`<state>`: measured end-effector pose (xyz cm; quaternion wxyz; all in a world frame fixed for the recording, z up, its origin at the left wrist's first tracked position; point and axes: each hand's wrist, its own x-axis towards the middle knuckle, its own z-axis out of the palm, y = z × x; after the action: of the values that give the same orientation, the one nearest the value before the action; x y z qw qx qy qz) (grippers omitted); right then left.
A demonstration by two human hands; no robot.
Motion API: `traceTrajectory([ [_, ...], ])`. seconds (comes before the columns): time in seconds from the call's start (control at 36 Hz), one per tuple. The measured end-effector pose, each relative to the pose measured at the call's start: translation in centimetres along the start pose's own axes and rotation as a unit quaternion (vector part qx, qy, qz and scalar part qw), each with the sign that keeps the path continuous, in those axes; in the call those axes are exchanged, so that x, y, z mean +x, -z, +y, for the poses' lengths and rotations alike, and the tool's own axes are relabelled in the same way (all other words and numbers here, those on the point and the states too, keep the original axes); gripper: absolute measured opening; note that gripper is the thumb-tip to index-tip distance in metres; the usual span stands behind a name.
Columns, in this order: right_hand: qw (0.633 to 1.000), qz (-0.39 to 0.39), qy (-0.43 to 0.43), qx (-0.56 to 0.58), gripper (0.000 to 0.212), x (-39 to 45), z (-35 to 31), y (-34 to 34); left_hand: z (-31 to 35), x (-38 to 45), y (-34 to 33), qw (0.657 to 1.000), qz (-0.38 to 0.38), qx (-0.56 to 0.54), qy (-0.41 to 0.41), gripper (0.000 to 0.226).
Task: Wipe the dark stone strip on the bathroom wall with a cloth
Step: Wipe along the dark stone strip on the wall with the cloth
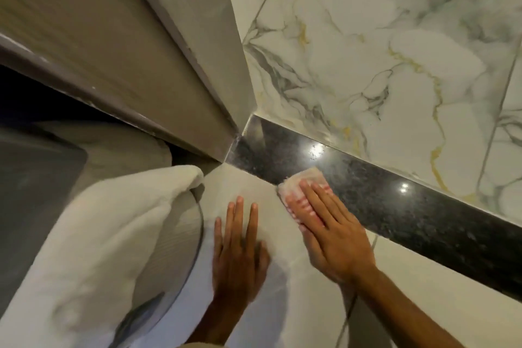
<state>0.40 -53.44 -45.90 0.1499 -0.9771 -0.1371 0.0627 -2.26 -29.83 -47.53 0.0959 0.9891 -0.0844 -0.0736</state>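
While left hand [238, 251] lies flat, right hand [336, 237], fingers spread, apparently presses cloth [299, 182].

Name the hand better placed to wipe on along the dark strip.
Right. The right hand already presses the pink cloth flat on the dark stone strip. The left hand lies flat on the pale tile below, empty.

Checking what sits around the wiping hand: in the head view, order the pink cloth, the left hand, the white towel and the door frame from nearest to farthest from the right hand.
1. Pink cloth: under the right hand's fingers, on the dark strip.
2. Left hand: flat on the wall, just left.
3. White towel: farther left.
4. Door frame: up-left, beyond the corner.
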Motion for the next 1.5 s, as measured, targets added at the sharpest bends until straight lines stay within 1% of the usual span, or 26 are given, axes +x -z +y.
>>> traceTrajectory([
  [0.08,0.996,0.022,-0.09,0.003,0.063,2.9,1.7,1.5,0.0,0.1,-0.2,1.0,0.004,-0.002,0.005,0.07],
  [0.17,0.979,0.034,-0.202,0.0,0.067,8.9,0.3,2.6,0.2,0.3,-0.3,1.0,0.011,0.006,0.011,0.072],
  [0.22,0.976,0.025,-0.218,0.007,0.07,12.4,-1.8,2.3,0.2,0.2,-0.2,1.0,0.01,0.014,0.011,0.074],
  [0.28,0.983,0.01,-0.179,0.031,0.071,14.6,-4.1,1.6,0.0,0.2,-0.3,1.0,0.01,0.013,0.011,0.073],
  [0.33,0.995,-0.012,-0.098,0.032,0.07,14.5,-5.6,0.7,-0.1,0.1,-0.3,1.0,0.008,0.012,0.018,0.072],
  [0.44,0.997,-0.045,0.057,-0.009,0.065,8.8,-4.8,0.1,0.1,0.0,-0.2,1.0,0.007,0.008,0.027,0.071],
  [0.5,0.996,-0.039,0.076,-0.035,0.063,5.2,-3.0,0.6,0.1,0.1,0.0,1.0,0.011,0.006,0.027,0.07],
  [0.53,0.998,-0.028,0.051,-0.032,0.064,3.9,-1.9,1.0,0.1,0.1,0.1,1.0,0.012,0.004,0.028,0.07],
  [0.56,1.0,-0.017,0.0,-0.021,0.064,3.1,-1.0,1.6,0.2,0.1,0.2,1.0,0.011,0.002,0.028,0.07],
  [0.64,0.981,0.012,-0.193,0.004,0.067,4.4,0.4,3.0,0.3,0.2,0.1,1.0,0.018,0.002,0.024,0.071],
  [0.67,0.972,0.022,-0.235,0.008,0.068,5.7,0.4,3.2,0.3,0.1,0.0,1.0,0.02,0.001,0.02,0.071],
  [0.72,0.96,0.029,-0.278,0.021,0.07,8.8,-0.6,3.2,0.1,0.0,-0.3,1.0,0.026,0.002,0.017,0.068],
  [0.78,0.966,0.022,-0.258,0.026,0.071,11.6,-2.4,2.7,0.0,0.0,-0.6,0.999,0.03,0.012,0.016,0.067],
  [0.83,0.983,0.003,-0.18,0.031,0.068,12.6,-4.7,1.8,-0.1,-0.1,-0.7,0.999,0.035,0.02,0.012,0.068],
  [0.89,0.997,-0.02,-0.069,0.033,0.067,11.2,-6.3,0.8,-0.1,-0.1,-0.8,0.999,0.044,0.025,0.003,0.07],
  [0.94,0.999,-0.045,0.029,0.004,0.065,8.1,-6.3,0.2,0.0,-0.1,-0.7,0.999,0.046,0.029,0.001,0.07],
  [0.97,0.997,-0.051,0.052,-0.011,0.064,6.5,-5.7,0.1,0.0,0.0,-0.6,0.999,0.044,0.028,0.003,0.069],
  [1.0,0.997,-0.048,0.052,-0.019,0.063,5.1,-4.8,0.1,0.0,0.0,-0.4,0.999,0.042,0.024,0.005,0.069],
  [1.03,0.999,-0.037,0.029,-0.019,0.063,4.0,-3.8,0.4,0.1,0.0,-0.2,0.999,0.038,0.016,0.007,0.069],
  [1.08,0.998,0.0,-0.061,-0.013,0.064,3.3,-1.7,1.2,0.2,0.1,0.1,1.0,0.028,0.005,0.007,0.069],
  [1.17,0.975,0.057,-0.212,-0.016,0.064,5.5,0.2,2.2,0.1,0.2,0.0,0.999,0.031,0.017,0.006,0.069],
  [1.22,0.964,0.055,-0.26,-0.014,0.066,7.8,0.3,2.2,0.0,0.3,-0.3,0.999,0.035,0.016,0.0,0.069],
  [1.28,0.967,0.03,-0.254,-0.011,0.067,8.9,-0.6,1.8,-0.2,0.4,-0.5,0.999,0.027,0.024,-0.002,0.07],
  [1.39,0.986,-0.022,-0.165,-0.003,0.063,4.7,-3.2,1.6,-0.4,0.4,-0.1,0.998,-0.021,0.052,-0.013,0.076],
  [1.44,0.981,-0.042,-0.187,0.032,0.069,0.8,-4.3,2.3,-0.7,0.4,0.9,0.994,-0.042,0.094,-0.036,0.077],
  [1.5,0.961,-0.074,-0.253,0.08,0.074,-2.8,-5.8,3.9,-0.6,0.4,2.6,0.987,-0.072,0.131,-0.057,0.078],
])
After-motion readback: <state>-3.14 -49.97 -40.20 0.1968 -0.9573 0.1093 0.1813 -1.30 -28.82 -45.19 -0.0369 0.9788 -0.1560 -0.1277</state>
